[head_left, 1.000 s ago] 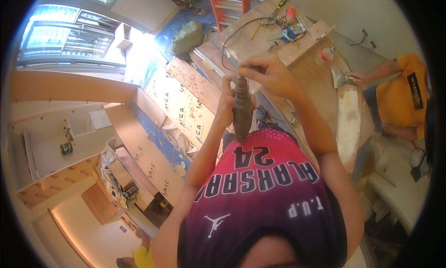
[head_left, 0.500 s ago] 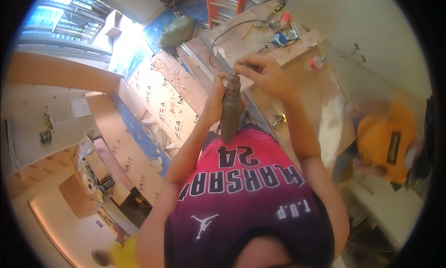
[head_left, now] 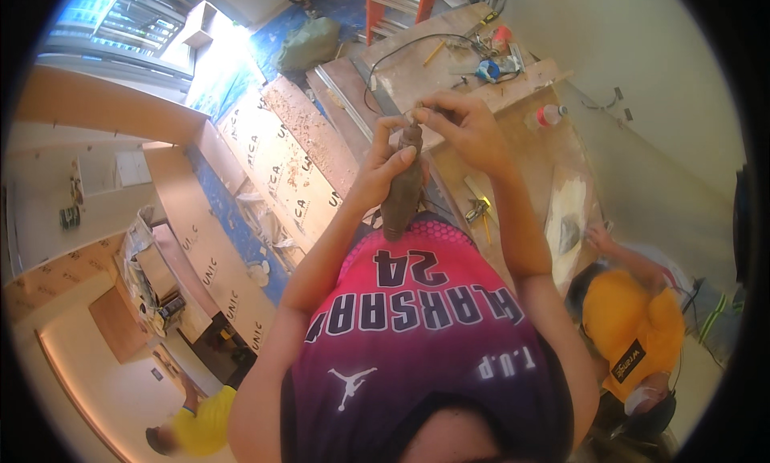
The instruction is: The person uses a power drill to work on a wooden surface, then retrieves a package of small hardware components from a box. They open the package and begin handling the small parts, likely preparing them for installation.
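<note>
A grey-brown power drill [head_left: 400, 202] stands against my front, its back end by my shirt and its chuck pointing away from me. My left hand [head_left: 383, 168] is wrapped round the drill just behind the chuck, thumb lying across its top. At the chuck's tip, my right hand [head_left: 465, 132] pinches a thin, short piece that looks like a drill bit. The fingers hide most of that piece.
On the wooden workbench [head_left: 513, 126] lie a cable, a blue tape roll [head_left: 487, 70] and a capped bottle [head_left: 550, 115]. An orange ladder [head_left: 401, 10] stands beyond. Marked boards [head_left: 269, 166] lie left. People in orange [head_left: 634, 326] and yellow [head_left: 204, 423] are nearby.
My left thumb has come over the top of the drill near the chuck. My right hand stays pinched at its tip. The person in orange has shifted and reaches toward the bench.
</note>
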Demonstrator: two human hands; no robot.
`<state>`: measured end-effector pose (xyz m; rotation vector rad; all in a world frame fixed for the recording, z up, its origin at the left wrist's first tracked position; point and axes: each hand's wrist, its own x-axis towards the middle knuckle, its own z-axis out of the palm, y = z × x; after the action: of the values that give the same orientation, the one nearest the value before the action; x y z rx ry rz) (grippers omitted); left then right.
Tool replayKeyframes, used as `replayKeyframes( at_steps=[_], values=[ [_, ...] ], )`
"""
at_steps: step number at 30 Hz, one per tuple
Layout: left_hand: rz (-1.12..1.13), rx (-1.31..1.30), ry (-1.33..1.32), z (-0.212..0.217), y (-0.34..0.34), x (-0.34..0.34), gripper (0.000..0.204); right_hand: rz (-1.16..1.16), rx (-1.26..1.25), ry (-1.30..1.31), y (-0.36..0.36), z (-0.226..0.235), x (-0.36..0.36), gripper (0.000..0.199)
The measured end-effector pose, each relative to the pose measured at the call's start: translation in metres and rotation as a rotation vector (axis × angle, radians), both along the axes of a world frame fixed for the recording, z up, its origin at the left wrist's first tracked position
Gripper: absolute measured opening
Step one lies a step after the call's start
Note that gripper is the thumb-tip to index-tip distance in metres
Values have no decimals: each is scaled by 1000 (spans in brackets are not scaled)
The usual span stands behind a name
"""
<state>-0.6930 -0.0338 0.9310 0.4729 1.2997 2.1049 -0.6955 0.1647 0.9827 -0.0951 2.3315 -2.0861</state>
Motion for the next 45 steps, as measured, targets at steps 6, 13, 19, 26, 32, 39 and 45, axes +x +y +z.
replayKeyframes(
  at_steps=[6,13,19,26,32,39,45],
  values=[
    [-21,80,-91,9,-5,1,41,17,-135,17,-3,8,6,25],
    [-20,60,40,3,-2,1,37,-24,-42,96,-9,1,3,26],
    [7,70,-89,3,-1,-1,46,-13,-132,72,-11,-6,-3,26],
    [-2,3,34,11,-3,2,45,13,-97,1,-7,1,0,23],
    [1,83,-52,13,-1,4,48,21,-83,-47,-5,2,-1,22],
    [36,117,-34,15,-5,5,44,-19,-231,168,-1,13,13,18],
    [55,156,-24,17,-8,6,49,-123,127,431,-8,19,35,25]
  ],
)
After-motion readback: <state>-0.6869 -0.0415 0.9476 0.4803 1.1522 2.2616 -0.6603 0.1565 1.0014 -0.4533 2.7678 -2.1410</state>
